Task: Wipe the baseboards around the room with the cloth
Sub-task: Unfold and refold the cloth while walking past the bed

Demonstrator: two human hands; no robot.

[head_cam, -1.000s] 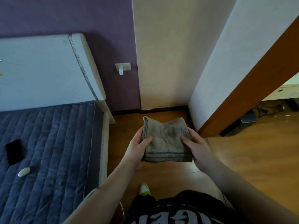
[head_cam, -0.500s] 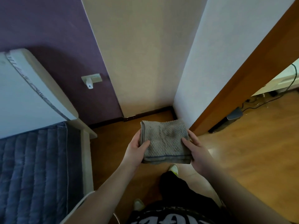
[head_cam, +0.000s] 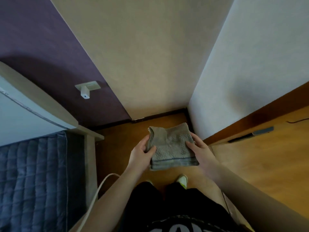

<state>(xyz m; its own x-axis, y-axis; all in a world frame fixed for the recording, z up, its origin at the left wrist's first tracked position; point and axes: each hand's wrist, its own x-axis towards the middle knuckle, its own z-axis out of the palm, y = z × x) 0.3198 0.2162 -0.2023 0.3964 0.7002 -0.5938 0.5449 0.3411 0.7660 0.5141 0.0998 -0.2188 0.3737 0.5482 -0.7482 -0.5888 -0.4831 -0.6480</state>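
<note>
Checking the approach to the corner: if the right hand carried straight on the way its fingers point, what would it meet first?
Likely the dark baseboard under the beige wall. The right hand, gripping the cloth, points forward toward that corner; nothing visible lies between, though depth is unclear.

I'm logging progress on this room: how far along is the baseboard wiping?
Nothing shows as wiped yet. In hand: the folded cloth, gripped by the left hand and right hand above the floor, clear of any wall. Left: the dark baseboard in the corner ahead, and the others.
</note>
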